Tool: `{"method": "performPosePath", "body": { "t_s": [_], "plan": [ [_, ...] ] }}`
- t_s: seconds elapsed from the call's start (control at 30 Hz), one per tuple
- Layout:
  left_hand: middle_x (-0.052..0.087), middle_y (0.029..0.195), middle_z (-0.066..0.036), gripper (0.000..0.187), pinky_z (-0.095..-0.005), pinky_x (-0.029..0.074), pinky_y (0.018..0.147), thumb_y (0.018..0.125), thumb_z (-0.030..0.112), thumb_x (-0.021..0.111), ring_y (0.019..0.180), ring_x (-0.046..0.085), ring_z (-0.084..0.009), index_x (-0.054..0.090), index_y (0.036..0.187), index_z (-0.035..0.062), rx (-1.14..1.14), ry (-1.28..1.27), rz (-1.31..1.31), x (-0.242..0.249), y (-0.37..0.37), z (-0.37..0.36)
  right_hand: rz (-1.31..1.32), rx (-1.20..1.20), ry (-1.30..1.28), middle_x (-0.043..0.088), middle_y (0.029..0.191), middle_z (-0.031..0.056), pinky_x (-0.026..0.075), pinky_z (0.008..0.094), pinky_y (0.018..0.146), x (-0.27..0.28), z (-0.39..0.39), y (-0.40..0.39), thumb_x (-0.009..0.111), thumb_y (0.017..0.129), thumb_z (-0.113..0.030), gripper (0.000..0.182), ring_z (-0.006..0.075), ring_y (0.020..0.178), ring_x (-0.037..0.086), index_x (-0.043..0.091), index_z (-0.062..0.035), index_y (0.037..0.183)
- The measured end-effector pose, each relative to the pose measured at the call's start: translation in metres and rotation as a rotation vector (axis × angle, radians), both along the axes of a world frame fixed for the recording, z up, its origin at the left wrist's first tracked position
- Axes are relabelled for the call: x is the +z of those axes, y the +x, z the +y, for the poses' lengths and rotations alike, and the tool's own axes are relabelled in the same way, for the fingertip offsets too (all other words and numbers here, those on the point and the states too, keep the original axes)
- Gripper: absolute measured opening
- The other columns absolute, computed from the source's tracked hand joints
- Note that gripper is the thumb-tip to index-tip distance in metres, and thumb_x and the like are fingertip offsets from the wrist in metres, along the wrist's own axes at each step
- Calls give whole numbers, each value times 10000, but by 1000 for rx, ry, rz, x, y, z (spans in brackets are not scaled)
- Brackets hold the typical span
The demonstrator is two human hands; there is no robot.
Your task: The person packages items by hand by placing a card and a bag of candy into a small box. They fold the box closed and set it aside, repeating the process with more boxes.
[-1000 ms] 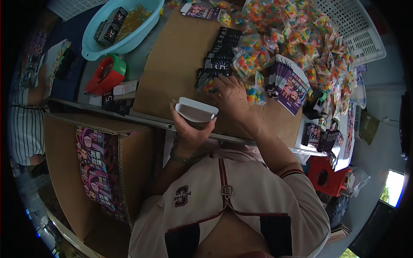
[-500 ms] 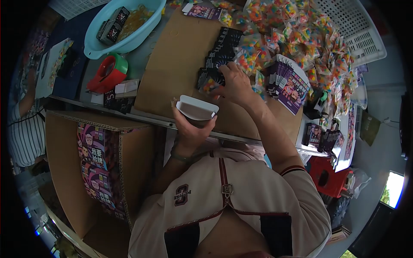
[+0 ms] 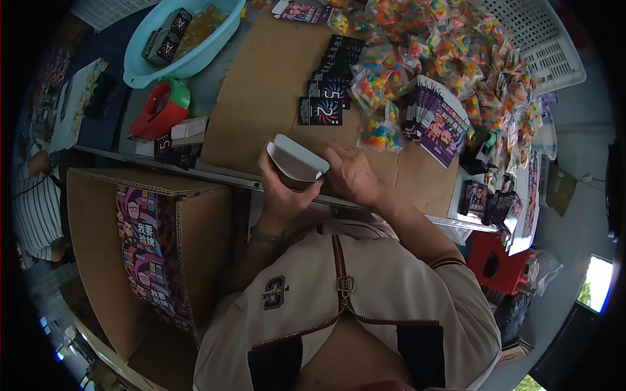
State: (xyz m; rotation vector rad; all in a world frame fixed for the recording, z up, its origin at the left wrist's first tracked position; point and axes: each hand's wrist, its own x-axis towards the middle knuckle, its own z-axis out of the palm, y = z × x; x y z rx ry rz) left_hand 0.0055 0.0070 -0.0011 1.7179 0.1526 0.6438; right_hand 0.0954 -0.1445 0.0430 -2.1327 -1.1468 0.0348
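My left hand (image 3: 282, 199) holds a small carton (image 3: 297, 158) by its sides, its white inner face and flap turned up at the near edge of the table. Right beside the carton, my right hand (image 3: 355, 176) has curled fingers against its right end; what they hold, if anything, is hidden. Beyond both hands, a row of black card packs (image 3: 325, 112) overlaps on the cardboard sheet (image 3: 254, 85); the front ones show a 5 and a 2. Clear sachets of colourful candy (image 3: 380, 135) lie right of the row, next to fanned purple printed cards (image 3: 443, 130).
A blue basin (image 3: 140, 75) with rubber bands and black packs stands far left, with a red tape dispenser (image 3: 153, 117) nearer. An open carton (image 3: 208, 241) stands below the table at left. A white basket (image 3: 554, 58) is at back right. Another person's striped sleeve (image 3: 42, 215) shows far left.
My right hand has drawn back from the black packs to the small carton, uncovering the front packs. The candy sachet seen under its fingers is gone from there. My left hand keeps its hold.
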Motion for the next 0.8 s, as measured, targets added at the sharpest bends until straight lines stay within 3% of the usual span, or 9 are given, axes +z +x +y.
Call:
{"method": "performPosePath", "body": {
  "t_s": [0.1, 0.17, 0.3, 0.37, 0.43, 0.53, 0.73, 0.8],
  "plan": [
    [459, 1262, -240, 1024, -427, 463, 933, 611, 162, 857, 1124, 540, -331, 226, 1383, -71, -133, -20, 30, 1, -10, 6, -70, 6, 102, 627, 962, 137, 525, 408, 691, -7, -5, -2, 674, 733, -52, 387, 338, 822, 626, 573, -56, 1107],
    [397, 1331, -206, 1036, -399, 429, 992, 635, 86, 831, 1210, 463, -278, 145, 1400, -38, -275, 195, 74, 5, -15, 8, -121, -35, 136, 626, 925, 129, 524, 409, 663, -7, -9, -1, 647, 756, -59, 366, 336, 779, 627, 573, -61, 1115],
    [409, 1319, -215, 1005, -395, 429, 993, 641, 84, 826, 1201, 473, -275, 165, 1387, -41, -213, 106, 112, 13, -10, -4, 35, -58, 124, 651, 904, 135, 533, 394, 670, 0, -12, -1, 651, 793, -50, 334, 318, 777, 643, 613, -69, 1124],
    [434, 1297, -259, 1026, -406, 483, 909, 619, 160, 866, 1129, 542, -313, 206, 1368, -75, -51, 78, 64, 10, -9, -9, 74, -106, 160, 662, 905, 141, 539, 382, 673, 1, -15, 7, 656, 801, -50, 321, 312, 781, 654, 629, -67, 1121],
    [420, 1310, -261, 1026, -410, 474, 929, 623, 143, 862, 1150, 528, -319, 192, 1369, -71, -56, 92, 33, 7, -9, -9, 373, -276, 186, 696, 899, 139, 546, 320, 658, 21, -15, 13, 727, 780, -77, 356, 205, 748, 684, 644, -7, 1120],
    [400, 1329, -265, 1023, -418, 454, 967, 627, 116, 857, 1190, 495, -329, 176, 1368, -64, -65, 129, -40, 2, -7, -8, 456, -120, 228, 705, 945, 155, 548, 296, 697, 12, -10, 19, 730, 802, -99, 382, 156, 818, 685, 634, -6, 1159],
    [363, 1359, -254, 1036, -448, 377, 1046, 614, 76, 837, 1243, 431, -327, 142, 1376, -26, -67, 152, -70, 4, -10, -9, 303, -215, 118, 697, 910, 172, 539, 333, 722, 3, 14, 18, 682, 841, -93, 294, 257, 803, 698, 640, 2, 1116],
    [365, 1355, -249, 1038, -451, 376, 1046, 613, 76, 836, 1239, 433, -327, 141, 1377, -23, -62, 111, -60, 1, -10, -9, 418, -251, 96, 695, 917, 174, 537, 340, 735, 3, 14, 26, 673, 843, -85, 275, 278, 807, 695, 644, 5, 1102]
  ]
}}
